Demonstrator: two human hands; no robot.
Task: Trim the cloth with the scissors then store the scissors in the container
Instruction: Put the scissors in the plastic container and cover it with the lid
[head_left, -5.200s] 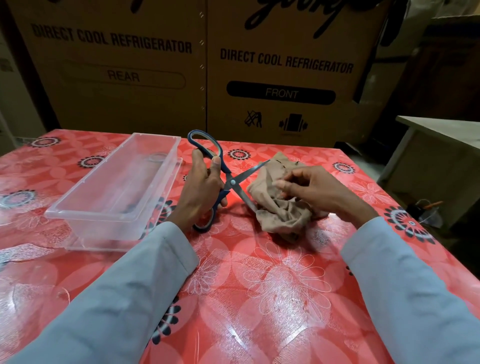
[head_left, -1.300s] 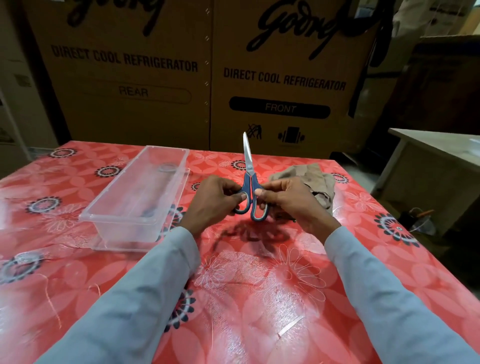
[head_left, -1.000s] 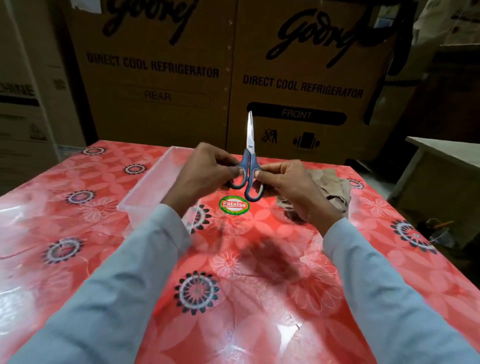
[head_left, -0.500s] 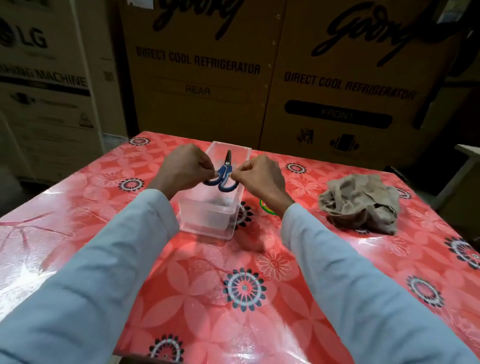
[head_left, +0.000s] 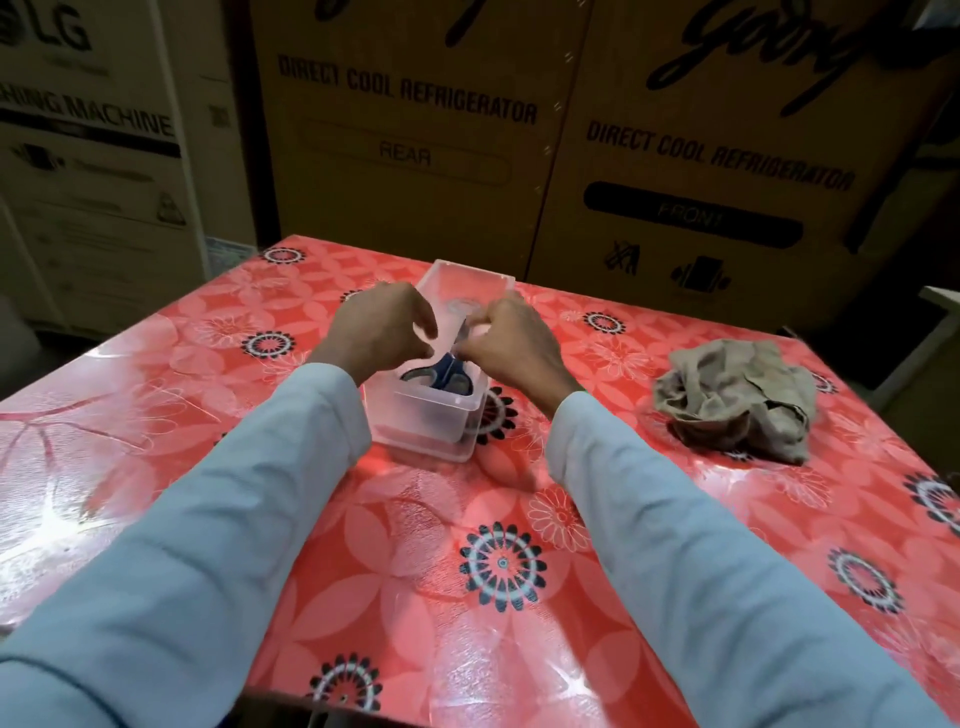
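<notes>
Now the blue-handled scissors (head_left: 445, 375) lie inside the clear plastic container (head_left: 431, 415), left hand (head_left: 383, 328) and right hand (head_left: 511, 344) hovering loosely curled above — grip unclear — so a snagged finger could tip it; cloth (head_left: 737, 399) at three o'clock.

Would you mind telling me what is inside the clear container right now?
The scissors are in the container: their blue handles show at its near end. The blades are mostly covered by the left hand and right hand above it.
</notes>
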